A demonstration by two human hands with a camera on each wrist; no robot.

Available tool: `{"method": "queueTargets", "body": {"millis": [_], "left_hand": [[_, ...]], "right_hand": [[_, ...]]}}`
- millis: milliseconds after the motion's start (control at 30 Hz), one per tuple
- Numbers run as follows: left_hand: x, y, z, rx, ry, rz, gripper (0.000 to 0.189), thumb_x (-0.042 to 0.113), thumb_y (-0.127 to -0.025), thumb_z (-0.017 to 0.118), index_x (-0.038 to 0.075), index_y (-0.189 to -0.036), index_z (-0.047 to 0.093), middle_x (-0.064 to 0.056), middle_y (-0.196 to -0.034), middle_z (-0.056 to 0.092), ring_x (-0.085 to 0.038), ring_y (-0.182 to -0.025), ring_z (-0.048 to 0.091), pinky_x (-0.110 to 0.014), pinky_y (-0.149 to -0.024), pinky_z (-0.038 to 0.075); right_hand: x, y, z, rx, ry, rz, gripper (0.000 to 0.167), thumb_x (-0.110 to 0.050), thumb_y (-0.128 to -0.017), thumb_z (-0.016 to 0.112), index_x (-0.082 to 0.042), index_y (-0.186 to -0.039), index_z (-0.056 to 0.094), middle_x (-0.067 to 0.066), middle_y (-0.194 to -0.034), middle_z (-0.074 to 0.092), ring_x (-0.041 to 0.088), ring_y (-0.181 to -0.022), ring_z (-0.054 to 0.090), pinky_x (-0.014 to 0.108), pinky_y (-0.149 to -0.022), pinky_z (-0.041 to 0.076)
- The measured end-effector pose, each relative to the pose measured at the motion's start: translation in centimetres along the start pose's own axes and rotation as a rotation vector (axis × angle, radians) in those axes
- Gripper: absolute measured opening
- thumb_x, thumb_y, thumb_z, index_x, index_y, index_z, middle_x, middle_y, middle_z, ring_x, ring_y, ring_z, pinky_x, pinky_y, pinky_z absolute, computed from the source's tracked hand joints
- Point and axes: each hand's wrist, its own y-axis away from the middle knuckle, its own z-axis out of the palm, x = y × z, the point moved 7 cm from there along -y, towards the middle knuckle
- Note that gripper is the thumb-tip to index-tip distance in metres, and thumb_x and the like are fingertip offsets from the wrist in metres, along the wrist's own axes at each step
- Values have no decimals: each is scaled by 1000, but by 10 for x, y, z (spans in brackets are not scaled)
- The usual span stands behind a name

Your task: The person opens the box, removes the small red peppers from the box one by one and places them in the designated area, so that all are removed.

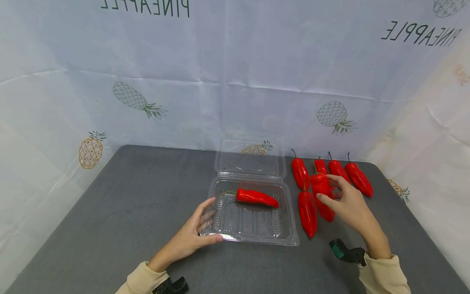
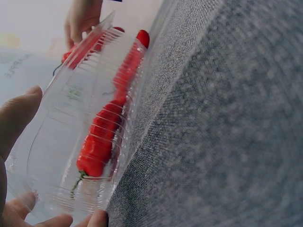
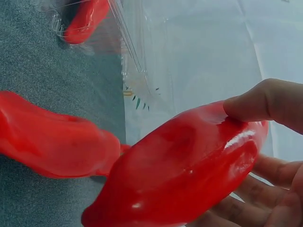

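A hinged clear plastic container (image 1: 292, 212) lies on the dark table with its lid (image 1: 235, 165) tilted back. One red pepper (image 1: 257, 197) lies across the tray, its green stem pointing left. My left hand (image 1: 191, 232) grips the container's near left corner, thumb at the front rim and fingers along the side. To the right of the container, my right hand (image 1: 350, 206) holds another red pepper (image 3: 175, 165) between thumb and fingers. In the right wrist view that pepper appears raised above the table, its blunt tip pointing down and left.
Right of the container, several more red peppers lie on the table, including one near pepper (image 1: 307, 214), one behind it (image 1: 300, 173) and one at the far right (image 1: 359, 179). A white cloth (image 1: 191, 106) with pineapple prints hangs behind the table (image 1: 110, 220).
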Motion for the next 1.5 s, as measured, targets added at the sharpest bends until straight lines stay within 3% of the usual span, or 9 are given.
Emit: {"method": "queueTargets", "body": {"millis": [300,767,1167,1500], "left_hand": [[0,0,0,-4,2,11,97,18,-84,80,11,-157,16,-16,-165,14,-44,-147,29,-54,-116,34],[1,-2,0,-7,-1,22,97,18,-85,79,8,-157,15,-18,-165,13,-45,-147,29,-55,-116,34],[0,-1,0,-7,-2,31,96,18,-85,79,8,-156,16,-18,-165,14,-45,-146,30,-54,-116,34],[1,0,0,-11,-3,52,97,17,-85,79,6,-156,15,-21,-164,14,-46,-146,29,-52,-116,34]], "right_hand": [[18,-4,-1,-40,-11,41,70,-30,-95,65,5,-147,33,34,-139,47,54,-114,57,57,-84,59],[44,-14,7,-89,57,133,74,-33,-94,65,10,-144,32,36,-139,43,53,-119,50,57,-85,58],[65,-20,13,-126,107,160,75,-34,-93,66,13,-142,33,41,-128,49,52,-112,53,58,-83,57],[74,-21,16,-148,120,189,77,-37,-93,66,15,-141,34,42,-129,48,53,-112,53,59,-85,55]]}}
